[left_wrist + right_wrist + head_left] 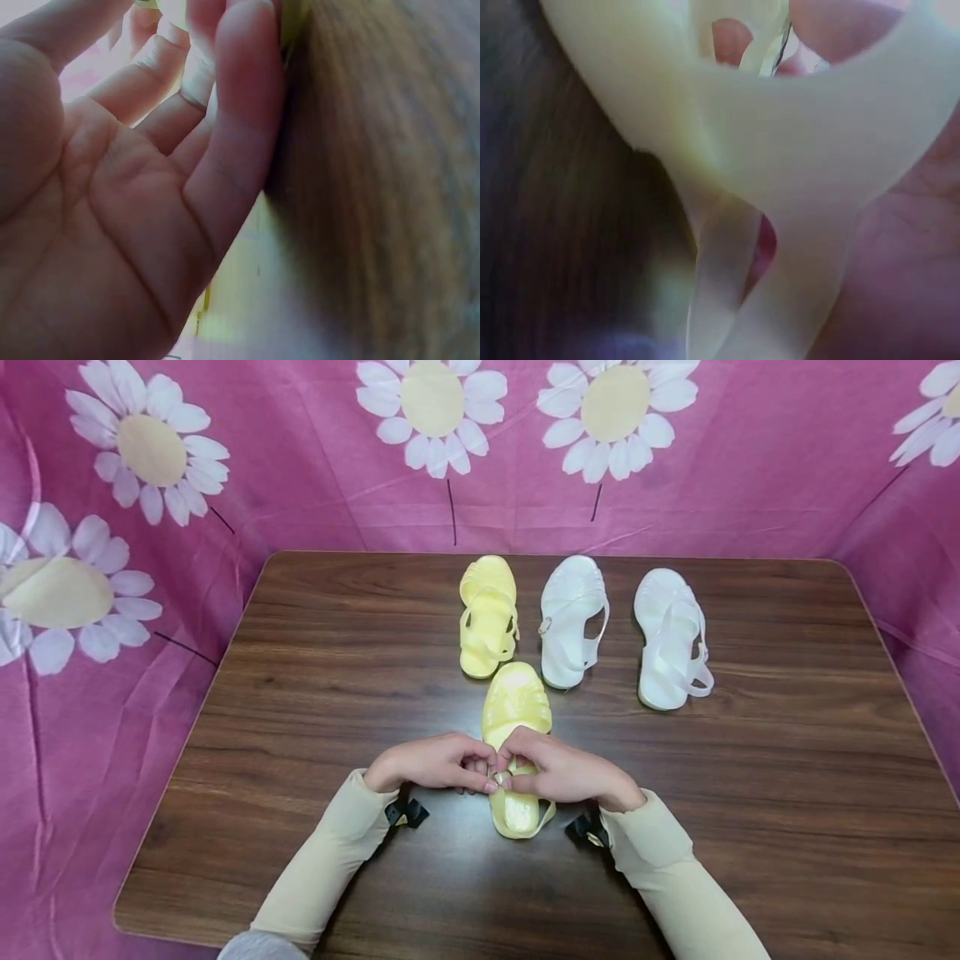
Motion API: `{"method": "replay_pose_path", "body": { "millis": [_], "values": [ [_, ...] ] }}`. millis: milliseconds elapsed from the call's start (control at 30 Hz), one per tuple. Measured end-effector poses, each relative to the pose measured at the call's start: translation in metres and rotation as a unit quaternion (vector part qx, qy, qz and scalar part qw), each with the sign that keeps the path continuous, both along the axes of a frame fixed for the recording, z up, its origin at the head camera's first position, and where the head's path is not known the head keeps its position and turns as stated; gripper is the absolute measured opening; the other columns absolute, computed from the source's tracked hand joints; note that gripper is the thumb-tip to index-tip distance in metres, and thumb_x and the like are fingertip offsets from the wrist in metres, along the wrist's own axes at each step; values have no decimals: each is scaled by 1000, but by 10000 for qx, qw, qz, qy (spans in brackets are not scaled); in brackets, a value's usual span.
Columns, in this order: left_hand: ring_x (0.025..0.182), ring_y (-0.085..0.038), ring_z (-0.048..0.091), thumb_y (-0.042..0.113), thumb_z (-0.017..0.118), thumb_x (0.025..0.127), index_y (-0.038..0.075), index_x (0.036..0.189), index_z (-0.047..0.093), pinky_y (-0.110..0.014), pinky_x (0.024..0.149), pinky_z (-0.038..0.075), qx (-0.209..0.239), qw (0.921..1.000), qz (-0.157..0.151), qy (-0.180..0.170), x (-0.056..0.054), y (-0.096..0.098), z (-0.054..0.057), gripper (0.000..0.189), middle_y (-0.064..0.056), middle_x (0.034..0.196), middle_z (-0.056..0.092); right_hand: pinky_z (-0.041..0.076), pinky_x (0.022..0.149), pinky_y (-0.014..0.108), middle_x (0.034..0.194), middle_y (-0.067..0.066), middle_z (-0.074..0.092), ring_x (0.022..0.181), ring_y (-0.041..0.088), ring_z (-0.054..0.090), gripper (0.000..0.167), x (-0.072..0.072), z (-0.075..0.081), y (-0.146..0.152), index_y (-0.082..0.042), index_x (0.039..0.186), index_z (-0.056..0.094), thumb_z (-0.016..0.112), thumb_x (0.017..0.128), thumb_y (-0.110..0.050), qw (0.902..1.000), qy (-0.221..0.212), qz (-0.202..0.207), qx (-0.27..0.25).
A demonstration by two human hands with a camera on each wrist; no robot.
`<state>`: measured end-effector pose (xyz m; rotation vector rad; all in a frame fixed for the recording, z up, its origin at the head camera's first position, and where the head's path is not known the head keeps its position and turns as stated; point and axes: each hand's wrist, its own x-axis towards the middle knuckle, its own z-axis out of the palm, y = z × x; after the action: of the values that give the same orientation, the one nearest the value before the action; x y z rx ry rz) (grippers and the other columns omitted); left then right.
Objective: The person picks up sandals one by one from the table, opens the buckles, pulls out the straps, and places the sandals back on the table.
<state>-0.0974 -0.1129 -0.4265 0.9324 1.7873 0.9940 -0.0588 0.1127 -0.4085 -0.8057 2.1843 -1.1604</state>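
Observation:
A glossy yellow jelly sandal (517, 697) lies on the table near its middle, toe pointing away from me. Over its left side, my left hand (442, 762) and right hand (564, 767) meet at a small buckle (501, 777) on the ankle strap. Thumb and forefinger of each hand pinch the strap there. In the left wrist view the palm of my left hand (142, 195) shows, its fingers bent toward the sandal. Close up in the right wrist view, the sandal's strap (780, 127) covers much of my right hand (907, 247). Fingertips hide how the strap sits in the buckle.
Beyond the hands stand another yellow sandal (489, 618), a white sandal (573, 585) and a second white sandal (663, 647). All rest on a brown wooden table (337, 635). A pink cloth (307, 452) with daisies hangs behind its far edge.

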Motion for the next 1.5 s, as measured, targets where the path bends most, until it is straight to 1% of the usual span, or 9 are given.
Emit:
{"method": "replay_pose_path", "body": {
  "millis": [133,267,333,533,600,833,1067,1367,1500],
  "values": [
    [60,-10,55,26,64,94,14,93,62,-19,57,45,-8,10000,24,-8,1,0,0,12,-1,68,59,41,86,27,98,-3,57,96,16,52,8,-1,0,-1,-19,94,61,64,89,-13,9984,-553,-139,-29],
    [60,-9,55,25,64,94,13,95,63,-19,58,45,34,10000,-5,15,0,0,2,11,-1,68,59,41,86,28,98,-3,58,98,16,52,9,-2,1,-2,-19,93,61,64,88,-11,9960,-873,-215,-31],
    [60,-9,55,25,64,94,14,95,63,-19,58,45,32,10000,-17,39,0,0,3,11,-1,68,60,41,85,28,97,-3,57,97,16,52,10,-3,1,-1,-18,93,60,64,88,-11,9964,-829,-174,-64],
    [61,-9,56,27,63,94,17,95,64,-19,59,45,-18,9998,-33,171,-1,1,5,10,1,68,60,42,82,26,91,-5,56,90,13,52,7,-5,-1,-2,-20,89,60,67,90,-19,9992,-332,5,-199],
    [61,-9,56,26,63,94,16,97,64,-19,59,44,-9,9998,-21,183,-1,1,5,10,1,68,60,42,84,26,91,-6,56,91,12,52,8,-5,-1,-2,-20,88,59,66,90,-20,9989,-408,-15,-249],
    [61,-10,55,23,65,93,13,98,66,-18,57,43,-18,9999,121,-28,0,0,6,12,-5,68,61,40,87,29,95,-4,58,97,15,52,5,-6,-1,-2,-19,90,59,63,92,-18,9933,-1083,-152,-374],
    [61,-11,57,25,64,94,15,98,66,-20,58,45,-54,9999,86,-53,-1,1,8,11,-5,69,62,42,81,29,92,-2,61,93,18,53,6,-8,-2,2,-15,95,60,64,92,-19,9853,-1604,-390,-438],
    [60,-18,58,26,61,95,16,92,64,-21,58,48,-131,9999,110,16,-1,2,7,10,-7,69,63,44,72,24,84,1,57,81,14,51,7,-10,-2,-1,-11,93,58,64,91,-14,9947,-907,-82,-472],
    [59,-16,58,26,62,95,15,92,64,-21,57,48,-68,9999,153,1,-1,3,6,11,-5,68,62,44,75,23,84,-1,57,83,12,53,6,-10,-2,-2,-11,92,57,63,91,-11,9961,-758,33,-446]
  ]
}}
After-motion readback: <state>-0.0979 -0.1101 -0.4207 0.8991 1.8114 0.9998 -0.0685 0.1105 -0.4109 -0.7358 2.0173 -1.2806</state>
